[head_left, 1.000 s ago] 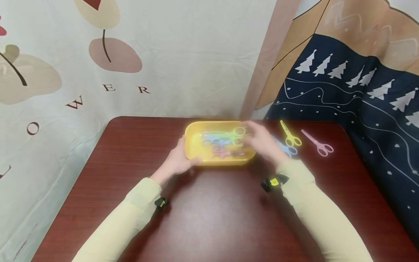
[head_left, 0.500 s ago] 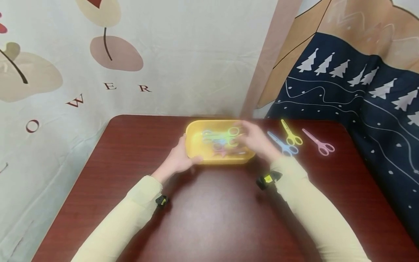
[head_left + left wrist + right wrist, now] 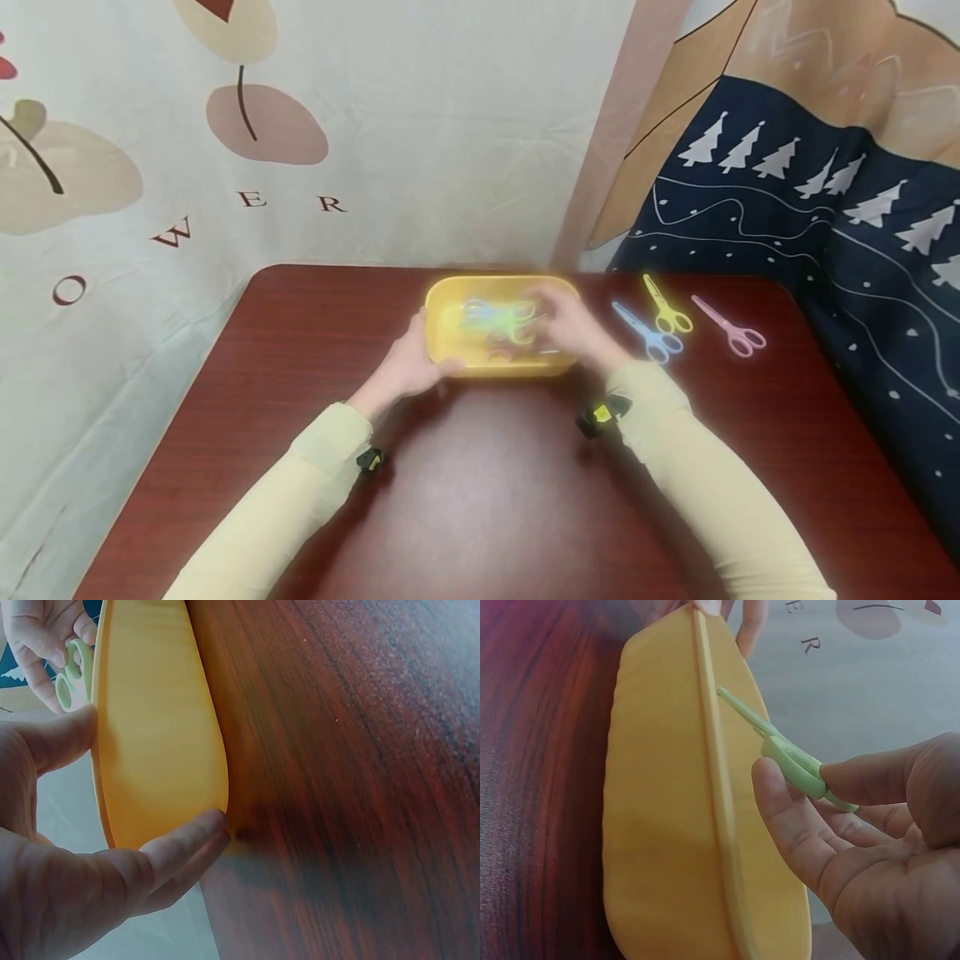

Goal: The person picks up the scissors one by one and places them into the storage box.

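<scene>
My left hand grips the left end of a yellow plastic bin, thumb on its rim and fingers against the outer wall. Over the bin's right half, my right hand pinches green scissors by the handle between thumb and fingers. Their blades point left, as the right wrist view shows. Inside the bin, blurred blue scissors lie beyond and left of the green handles. A reddish-pink thing near the front wall is too blurred to name.
Right of the bin on the dark red wooden table lie blue scissors, yellow scissors and pink scissors. A pale printed cloth hangs behind the table, and a navy cloth with trees hangs at right.
My right hand has moved left over the bin with the green scissors, uncovering the blue scissors on the table. My left hand keeps its grip on the bin.
</scene>
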{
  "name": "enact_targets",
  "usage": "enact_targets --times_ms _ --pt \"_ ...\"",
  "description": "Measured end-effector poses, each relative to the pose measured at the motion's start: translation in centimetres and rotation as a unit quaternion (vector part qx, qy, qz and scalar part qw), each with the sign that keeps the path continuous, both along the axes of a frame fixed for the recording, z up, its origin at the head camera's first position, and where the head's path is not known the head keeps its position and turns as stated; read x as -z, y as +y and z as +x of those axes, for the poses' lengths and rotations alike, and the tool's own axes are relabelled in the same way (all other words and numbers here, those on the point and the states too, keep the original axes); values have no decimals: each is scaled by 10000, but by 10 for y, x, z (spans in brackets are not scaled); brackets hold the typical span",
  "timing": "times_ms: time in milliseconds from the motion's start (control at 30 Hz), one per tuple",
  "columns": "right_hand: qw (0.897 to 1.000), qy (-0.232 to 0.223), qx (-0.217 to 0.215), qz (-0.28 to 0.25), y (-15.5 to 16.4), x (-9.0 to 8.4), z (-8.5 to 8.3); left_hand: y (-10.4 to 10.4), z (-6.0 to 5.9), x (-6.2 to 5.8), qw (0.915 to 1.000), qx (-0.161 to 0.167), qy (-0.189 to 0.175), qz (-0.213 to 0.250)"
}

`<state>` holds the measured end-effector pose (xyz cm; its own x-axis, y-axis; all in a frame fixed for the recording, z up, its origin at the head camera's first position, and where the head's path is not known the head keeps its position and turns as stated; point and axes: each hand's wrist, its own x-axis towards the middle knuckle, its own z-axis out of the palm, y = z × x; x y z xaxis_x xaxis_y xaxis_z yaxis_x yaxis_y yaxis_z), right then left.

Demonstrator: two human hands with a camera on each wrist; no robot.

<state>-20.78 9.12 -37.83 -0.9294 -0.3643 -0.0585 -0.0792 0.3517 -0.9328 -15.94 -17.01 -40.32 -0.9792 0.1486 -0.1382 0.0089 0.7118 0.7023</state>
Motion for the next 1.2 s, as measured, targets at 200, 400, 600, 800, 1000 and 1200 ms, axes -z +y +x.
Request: enact_targets --times_ms 200,400,600,800,1000,1200 --pt "9992 -396 -57 -40 -6 2 4 0 0 1 10000 9 24 34" --pt "9987 -465 -182 138 -8 5 4 0 0 1 10000 0 22 82" --pt "9983 -434 -225 331 -10 4 3 0 1 0 10000 -2 -15 75" --pt "9961 -128 -344 799 -12 5 1 0 1 1 9999 -37 -49 101" --pt "9912 193 -445 1234 -15 9 2 -1 -2 4 10000 -9 -3 81" --pt "9891 239 -487 1372 -18 13 2 -2 -1 3 10000 -8 -50 49"
